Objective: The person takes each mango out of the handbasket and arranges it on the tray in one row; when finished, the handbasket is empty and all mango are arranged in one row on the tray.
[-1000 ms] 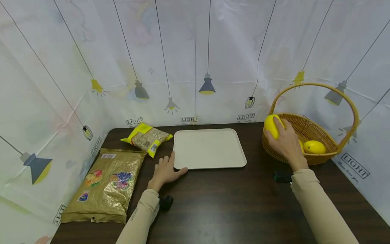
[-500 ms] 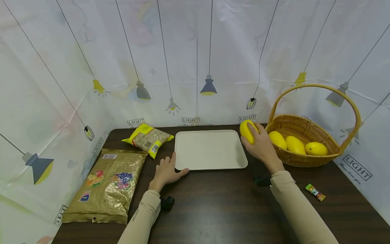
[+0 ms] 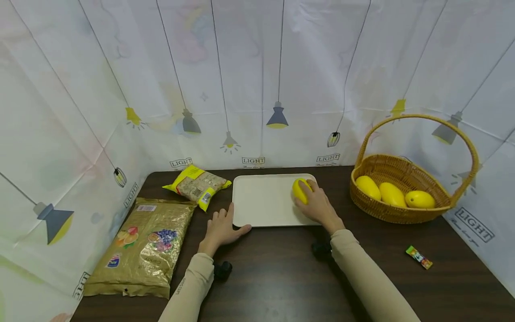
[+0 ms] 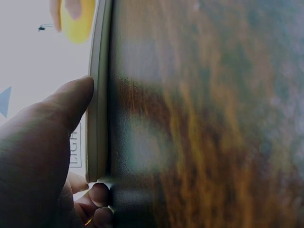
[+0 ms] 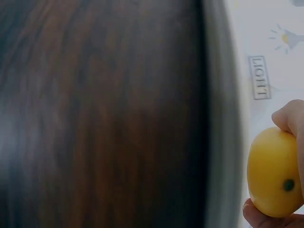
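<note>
In the head view my right hand grips a yellow mango over the right part of a white rectangular tray. The right wrist view shows the mango between thumb and fingers, its dark stem spot facing the camera. Whether it touches the tray is unclear. My left hand rests at the tray's front left corner, fingers spread along the left side and thumb extended at the front edge. The left wrist view shows that thumb touching the tray's rim.
A wicker basket with a tall handle stands at the right, with several mangoes inside. A small wrapped candy lies in front of it. To the left are a gold candy bag and a smaller yellow bag.
My right hand has carried the mango leftward from the basket to above the tray. The wrapped candy and more mangoes have come into sight. The left hand has stayed at the tray corner.
</note>
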The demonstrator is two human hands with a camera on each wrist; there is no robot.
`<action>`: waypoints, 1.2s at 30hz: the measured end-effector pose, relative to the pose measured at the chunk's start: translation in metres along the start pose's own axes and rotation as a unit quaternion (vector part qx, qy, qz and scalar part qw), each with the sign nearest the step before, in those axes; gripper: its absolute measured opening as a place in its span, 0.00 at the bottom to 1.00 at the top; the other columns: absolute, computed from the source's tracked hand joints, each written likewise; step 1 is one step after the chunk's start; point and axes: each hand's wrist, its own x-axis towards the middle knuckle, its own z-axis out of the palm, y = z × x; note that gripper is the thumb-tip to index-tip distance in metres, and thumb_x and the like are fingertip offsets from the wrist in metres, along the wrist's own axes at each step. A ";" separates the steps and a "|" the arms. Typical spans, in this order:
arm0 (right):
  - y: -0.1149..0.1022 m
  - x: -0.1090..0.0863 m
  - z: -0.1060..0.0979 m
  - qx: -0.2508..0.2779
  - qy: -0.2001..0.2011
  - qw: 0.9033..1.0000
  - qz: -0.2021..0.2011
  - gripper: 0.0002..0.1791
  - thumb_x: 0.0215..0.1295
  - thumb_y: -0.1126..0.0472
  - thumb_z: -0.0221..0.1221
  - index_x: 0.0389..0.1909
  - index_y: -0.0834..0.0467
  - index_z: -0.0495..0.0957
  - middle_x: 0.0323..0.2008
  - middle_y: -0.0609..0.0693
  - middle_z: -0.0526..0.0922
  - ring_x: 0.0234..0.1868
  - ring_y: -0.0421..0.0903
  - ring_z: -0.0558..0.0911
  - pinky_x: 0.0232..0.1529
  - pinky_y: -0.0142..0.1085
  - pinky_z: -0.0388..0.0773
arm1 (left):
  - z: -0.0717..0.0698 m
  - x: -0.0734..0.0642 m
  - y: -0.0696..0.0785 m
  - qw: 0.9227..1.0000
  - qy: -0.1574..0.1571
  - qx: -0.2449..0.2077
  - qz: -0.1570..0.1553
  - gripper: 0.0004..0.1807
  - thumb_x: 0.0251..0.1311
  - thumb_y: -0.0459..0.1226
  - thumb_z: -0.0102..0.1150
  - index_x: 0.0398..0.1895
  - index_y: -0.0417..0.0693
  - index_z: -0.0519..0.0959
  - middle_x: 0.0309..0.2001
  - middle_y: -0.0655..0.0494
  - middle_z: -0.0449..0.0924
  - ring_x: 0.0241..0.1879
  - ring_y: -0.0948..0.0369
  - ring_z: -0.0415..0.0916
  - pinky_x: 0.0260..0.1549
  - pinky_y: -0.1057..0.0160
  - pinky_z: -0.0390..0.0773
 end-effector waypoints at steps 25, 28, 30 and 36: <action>-0.050 0.032 0.028 0.028 -0.135 0.989 -0.044 0.43 0.69 0.48 0.54 0.80 0.56 0.48 0.74 0.70 0.49 0.61 0.64 0.72 0.64 0.58 0.71 | 0.001 0.001 0.001 1.000 -0.003 0.006 -0.005 0.59 0.58 0.73 0.51 0.82 0.48 0.47 0.63 0.41 0.67 0.60 0.46 0.63 0.48 0.49 0.65; -0.056 0.035 0.028 0.028 -0.136 0.989 -0.047 0.43 0.70 0.46 0.54 0.80 0.55 0.49 0.74 0.69 0.51 0.62 0.63 0.73 0.64 0.57 0.71 | 0.002 0.004 0.001 1.000 -0.006 0.008 -0.003 0.59 0.58 0.73 0.51 0.82 0.48 0.47 0.63 0.41 0.67 0.60 0.46 0.63 0.48 0.49 0.65; -0.060 0.038 0.030 0.027 -0.138 0.989 -0.050 0.43 0.71 0.45 0.55 0.80 0.55 0.50 0.75 0.69 0.51 0.63 0.64 0.72 0.65 0.57 0.71 | 0.003 0.005 0.001 1.000 -0.008 0.007 -0.004 0.59 0.58 0.73 0.51 0.82 0.48 0.47 0.63 0.41 0.67 0.60 0.46 0.63 0.49 0.49 0.65; -0.074 0.047 0.040 0.021 -0.158 0.985 -0.060 0.44 0.72 0.41 0.53 0.81 0.54 0.49 0.78 0.67 0.49 0.73 0.67 0.64 0.70 0.60 0.64 | 0.003 0.003 0.000 1.000 -0.008 0.005 -0.014 0.59 0.58 0.73 0.52 0.82 0.48 0.47 0.65 0.40 0.66 0.62 0.45 0.62 0.52 0.46 0.65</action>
